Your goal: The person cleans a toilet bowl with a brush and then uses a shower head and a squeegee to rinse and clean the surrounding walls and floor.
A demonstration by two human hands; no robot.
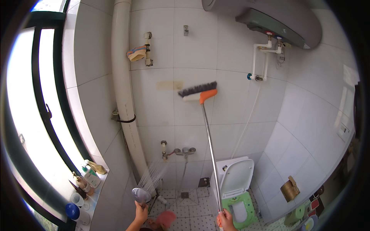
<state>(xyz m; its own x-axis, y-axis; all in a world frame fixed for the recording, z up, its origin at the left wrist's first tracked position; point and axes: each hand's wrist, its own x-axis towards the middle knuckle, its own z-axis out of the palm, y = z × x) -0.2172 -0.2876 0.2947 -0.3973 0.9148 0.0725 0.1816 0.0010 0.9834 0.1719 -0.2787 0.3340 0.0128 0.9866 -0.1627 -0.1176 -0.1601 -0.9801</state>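
My left hand (141, 213) grips a silver shower head (141, 195), which sprays water up and to the right past the drain pipe. In my right hand (225, 220) is the long metal handle of a broom (208, 132). Its head, orange and white with dark bristles (197, 89), is raised in front of the white tiled wall (156, 106), bristles up. The broom head is slightly blurred; whether the bristles touch the tiles I cannot tell. Below the broom head, a mixer tap (185, 150) is fixed to the wall with a hose hanging from it.
A toilet (238, 176) with a green seat cover (249, 221) and raised lid stands right of the broom handle. A pink basin (166, 219) is low on the floor. Bottles (92, 178) line the windowsill at left. A water heater (277, 26) hangs upper right; a thick pipe (122, 75) runs down the left.
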